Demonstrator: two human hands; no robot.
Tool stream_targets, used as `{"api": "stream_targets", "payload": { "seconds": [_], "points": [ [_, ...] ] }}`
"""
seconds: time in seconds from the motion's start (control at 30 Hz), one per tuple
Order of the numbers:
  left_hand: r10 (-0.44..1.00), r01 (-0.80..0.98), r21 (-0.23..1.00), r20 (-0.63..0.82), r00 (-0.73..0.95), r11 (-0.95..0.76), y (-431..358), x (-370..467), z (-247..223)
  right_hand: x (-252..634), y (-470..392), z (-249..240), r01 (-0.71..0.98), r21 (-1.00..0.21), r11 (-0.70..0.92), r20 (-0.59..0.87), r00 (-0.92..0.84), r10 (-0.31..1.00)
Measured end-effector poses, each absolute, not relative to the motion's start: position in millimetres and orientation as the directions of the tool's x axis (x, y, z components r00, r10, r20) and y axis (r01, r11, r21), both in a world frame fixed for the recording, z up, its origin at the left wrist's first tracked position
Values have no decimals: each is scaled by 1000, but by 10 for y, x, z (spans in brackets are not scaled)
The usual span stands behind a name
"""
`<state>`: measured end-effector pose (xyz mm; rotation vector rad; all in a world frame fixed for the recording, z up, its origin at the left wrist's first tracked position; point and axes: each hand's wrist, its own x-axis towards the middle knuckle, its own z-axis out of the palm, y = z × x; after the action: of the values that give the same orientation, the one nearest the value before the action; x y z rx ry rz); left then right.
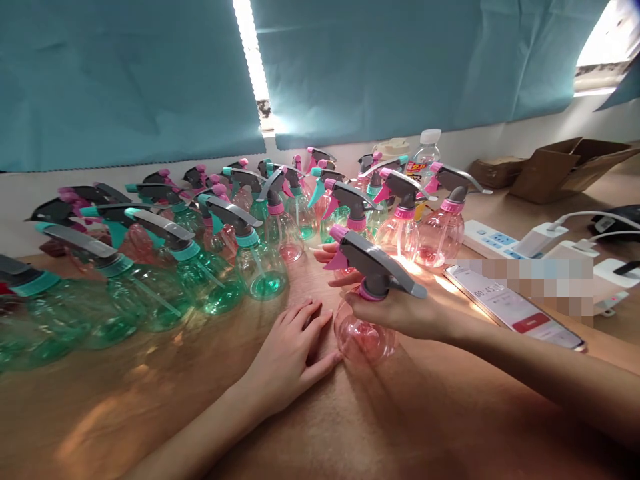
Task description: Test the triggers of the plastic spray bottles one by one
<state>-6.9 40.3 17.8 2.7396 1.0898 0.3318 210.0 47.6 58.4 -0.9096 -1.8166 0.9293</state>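
A clear pink spray bottle [365, 337] with a grey and pink trigger head stands upright near the table's middle. Around its neck is my right hand [395, 310], the thumb in front and the fingers reaching out behind, partly hidden by the bottle. My left hand [285, 353] lies flat on the wood, fingers spread and holding nothing. Its thumb tip is close to the bottle's base; whether they touch I cannot tell. Beyond my left hand stands a green spray bottle [263, 273] with a turquoise collar. Another pink spray bottle [400, 230] stands behind the one at my right hand.
Several more green and pink spray bottles crowd the table's left and back. To the right lie a phone [515, 307] showing a timer and a power strip [493, 239] with chargers. An open cardboard box [560, 175] and a capped plastic bottle [429, 153] sit farther back.
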Motion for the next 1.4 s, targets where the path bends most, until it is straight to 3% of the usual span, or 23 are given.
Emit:
{"api": "stream_targets", "payload": {
  "seconds": [0.2,0.43,0.73,1.23,1.4],
  "points": [
    [690,650,246,143,710,-719,399,-77,166,2068,430,765,304,-845,441,312,-388,867],
    [692,654,243,137,708,-717,403,-69,172,2049,424,805,390,-788,476,377,-305,875],
    [691,645,258,168,704,-720,405,-76,154,2048,420,832,498,-754,428,331,-276,903],
    [688,650,240,143,711,-721,401,-73,179,2043,431,795,363,-808,464,356,-327,876],
    [688,646,249,158,708,-722,403,-73,170,2036,439,833,409,-802,435,334,-296,895]
  ]
}}
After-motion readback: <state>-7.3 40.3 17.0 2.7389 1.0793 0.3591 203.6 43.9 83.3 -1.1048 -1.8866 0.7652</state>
